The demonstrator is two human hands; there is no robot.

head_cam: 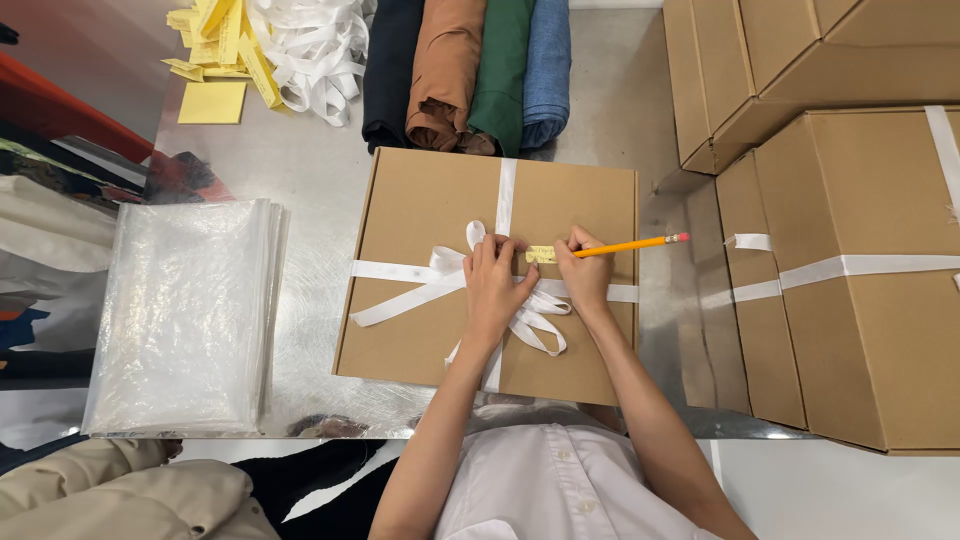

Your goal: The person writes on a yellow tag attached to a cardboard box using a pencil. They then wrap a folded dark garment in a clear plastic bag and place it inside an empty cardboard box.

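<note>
Left hand (pixel 497 285) pinning ribbon (pixel 420 272) on box (pixel 420 210), right hand (pixel 584 272) fingers grasping pencil (pixel 630 244), plastic bags (pixel 185 315) beside.

We are seeing a flat brown cardboard box (pixel 420 260) lying ribbon-tied on the table, a small yellow tag (pixel 541 254) resting on it, an orange pencil (pixel 630 244) angling over it.

1. A flat cardboard box (pixel 440 200) lies in the middle of the table (pixel 320 180), with a ribbon (pixel 400 272) crossed over its top.
2. On the box, a small tag (pixel 541 254) sits between the left hand (pixel 495 285) and the right hand (pixel 585 275), which holds a pencil (pixel 635 244) pointing right.
3. A stack of plastic bags (pixel 180 315) lies left of the box.
4. Rolled fabrics (pixel 470 70) lie behind the box.
5. Loose ribbons (pixel 315 50) and paper slips (pixel 215 60) lie at the far left.
6. Stacked cartons (pixel 850 330) stand to the right.
</note>
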